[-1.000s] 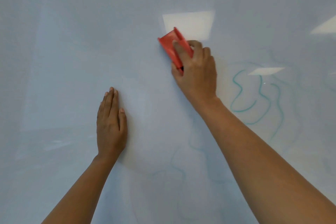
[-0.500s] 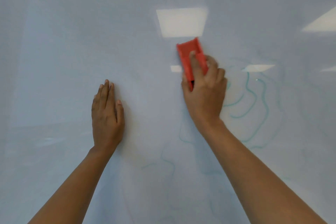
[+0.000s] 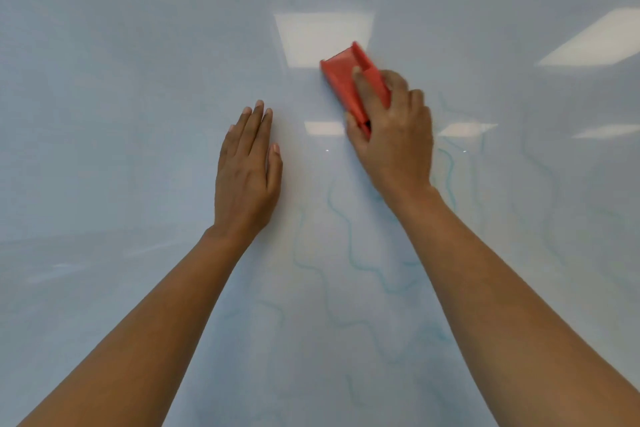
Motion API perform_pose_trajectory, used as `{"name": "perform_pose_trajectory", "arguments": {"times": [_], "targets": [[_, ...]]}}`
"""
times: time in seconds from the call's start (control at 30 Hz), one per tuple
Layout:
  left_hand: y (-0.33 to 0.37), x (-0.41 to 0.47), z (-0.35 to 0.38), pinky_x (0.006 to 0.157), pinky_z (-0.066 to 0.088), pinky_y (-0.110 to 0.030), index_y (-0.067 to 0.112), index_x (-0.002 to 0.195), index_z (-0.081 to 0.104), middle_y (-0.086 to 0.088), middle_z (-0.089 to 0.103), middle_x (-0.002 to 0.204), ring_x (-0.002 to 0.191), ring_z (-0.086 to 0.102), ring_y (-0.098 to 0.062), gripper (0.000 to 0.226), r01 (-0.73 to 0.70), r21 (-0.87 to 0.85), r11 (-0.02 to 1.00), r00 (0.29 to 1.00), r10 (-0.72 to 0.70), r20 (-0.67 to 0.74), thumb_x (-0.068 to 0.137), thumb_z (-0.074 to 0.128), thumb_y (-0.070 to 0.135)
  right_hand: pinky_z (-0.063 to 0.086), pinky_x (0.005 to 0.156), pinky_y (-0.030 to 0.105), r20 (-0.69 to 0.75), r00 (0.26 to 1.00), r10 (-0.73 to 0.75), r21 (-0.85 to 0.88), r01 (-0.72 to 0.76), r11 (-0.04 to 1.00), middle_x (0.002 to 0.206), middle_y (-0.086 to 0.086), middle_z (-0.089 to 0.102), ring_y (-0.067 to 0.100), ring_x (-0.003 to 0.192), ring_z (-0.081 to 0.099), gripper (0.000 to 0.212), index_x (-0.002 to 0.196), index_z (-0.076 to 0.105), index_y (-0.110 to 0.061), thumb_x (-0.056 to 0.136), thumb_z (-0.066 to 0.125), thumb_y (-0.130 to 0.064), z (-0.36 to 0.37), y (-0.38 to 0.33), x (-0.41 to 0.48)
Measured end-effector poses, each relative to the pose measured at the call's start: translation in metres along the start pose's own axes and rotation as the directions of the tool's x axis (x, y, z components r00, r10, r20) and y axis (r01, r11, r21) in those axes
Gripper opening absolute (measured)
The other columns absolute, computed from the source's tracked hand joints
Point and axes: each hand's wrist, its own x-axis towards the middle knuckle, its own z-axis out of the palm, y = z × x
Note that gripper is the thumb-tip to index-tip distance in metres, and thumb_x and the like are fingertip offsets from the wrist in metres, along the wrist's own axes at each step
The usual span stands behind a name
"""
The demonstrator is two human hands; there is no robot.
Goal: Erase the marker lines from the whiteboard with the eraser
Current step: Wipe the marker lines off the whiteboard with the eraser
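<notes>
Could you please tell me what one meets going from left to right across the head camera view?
Left hand flat on the whiteboard → red eraser → right hand gripping it → teal marker lines just right of that hand.

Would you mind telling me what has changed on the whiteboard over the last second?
The right hand swept the red eraser rightward, then back left, now tilted left again. The grip on it never changed. The left hand stayed flat on the whiteboard, and teal marker lines remain below and to the right.
</notes>
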Motion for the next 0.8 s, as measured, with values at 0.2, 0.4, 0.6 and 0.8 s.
{"name": "perform_pose_trajectory", "arguments": {"times": [0.2, 0.4, 0.6, 0.8], "targets": [[0.024, 0.010, 0.013, 0.120, 0.010, -0.030, 0.007, 0.146, 0.031, -0.005, 0.026, 0.155, 0.145, 0.017, -0.016, 0.049, 0.021, -0.040, 0.999, 1.000, -0.021, -0.018, 0.099, 0.029, 0.019, 0.036, 0.092, 0.041, -0.131, 0.937, 0.323, -0.020, -0.329, 0.944, 0.141, 0.010, 0.043, 0.034, 0.114, 0.046, 0.055, 0.144, 0.038, -0.031, 0.091, 0.046, -0.040, -0.017, 0.089, 0.006], [0.033, 0.007, 0.026, 0.120, 0.010, -0.031, 0.006, 0.146, 0.029, -0.006, 0.025, 0.155, 0.145, 0.017, -0.018, 0.049, 0.058, -0.042, 0.997, 0.998, -0.059, -0.015, 0.099, 0.029, 0.017, 0.038, 0.093, 0.037, -0.176, 0.867, 0.467, 0.029, -0.470, 0.882, 0.140, 0.009, 0.042, 0.030, 0.114, 0.044, 0.055, 0.145, 0.035, -0.030, 0.093, 0.048, -0.039, -0.022, 0.109, -0.008], [0.031, 0.006, 0.029, 0.120, 0.010, -0.031, 0.006, 0.147, 0.028, -0.006, 0.025, 0.156, 0.145, 0.017, -0.018, 0.049, 0.049, 0.010, 0.999, 0.999, -0.048, -0.016, 0.099, 0.028, 0.017, 0.035, 0.085, 0.037, -0.118, 0.905, 0.408, 0.048, -0.405, 0.913, 0.144, 0.004, 0.041, 0.030, 0.109, 0.046, 0.054, 0.144, 0.038, -0.034, 0.091, 0.049, -0.041, -0.012, 0.047, -0.028], [0.030, 0.007, 0.029, 0.120, 0.011, -0.031, 0.006, 0.147, 0.030, -0.007, 0.027, 0.155, 0.145, 0.019, -0.017, 0.049, 0.040, 0.017, 0.999, 0.999, -0.039, -0.036, 0.099, 0.029, 0.018, 0.043, 0.079, 0.039, 0.000, 0.999, -0.042, 0.053, 0.042, 0.998, 0.139, 0.009, 0.048, 0.030, 0.098, 0.052, 0.050, 0.143, 0.041, -0.026, 0.095, 0.049, -0.038, -0.007, 0.008, -0.036]]}}
